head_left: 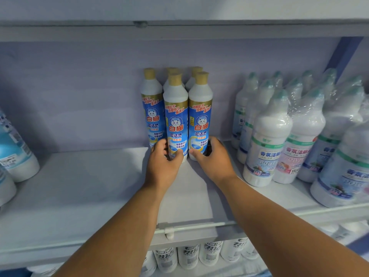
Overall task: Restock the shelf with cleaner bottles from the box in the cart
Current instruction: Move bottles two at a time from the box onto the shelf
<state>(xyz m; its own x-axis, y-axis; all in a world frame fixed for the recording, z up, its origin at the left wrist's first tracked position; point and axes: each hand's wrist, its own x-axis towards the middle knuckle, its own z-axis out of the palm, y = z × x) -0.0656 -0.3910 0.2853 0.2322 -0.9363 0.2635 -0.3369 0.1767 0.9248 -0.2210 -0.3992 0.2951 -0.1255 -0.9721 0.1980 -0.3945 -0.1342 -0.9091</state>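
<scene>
Several tall white cleaner bottles with blue labels and gold caps stand upright in a cluster at the back of the white shelf (79, 186). My left hand (163, 162) wraps the base of the front left bottle (175, 116). Around the base of the front right bottle (200, 114) my right hand (213, 158) is closed. Both bottles stand on the shelf board, side by side and touching. A third bottle (151, 100) stands just left of them, with two more behind. The box and the cart are out of view.
Shrink-wrapped white bottles with green caps (279, 136) fill the shelf's right side. Pale blue bottles (14, 152) stand at the far left edge. The shelf above (179, 31) overhangs the caps. Another row of white bottles (189, 256) sits on the shelf below.
</scene>
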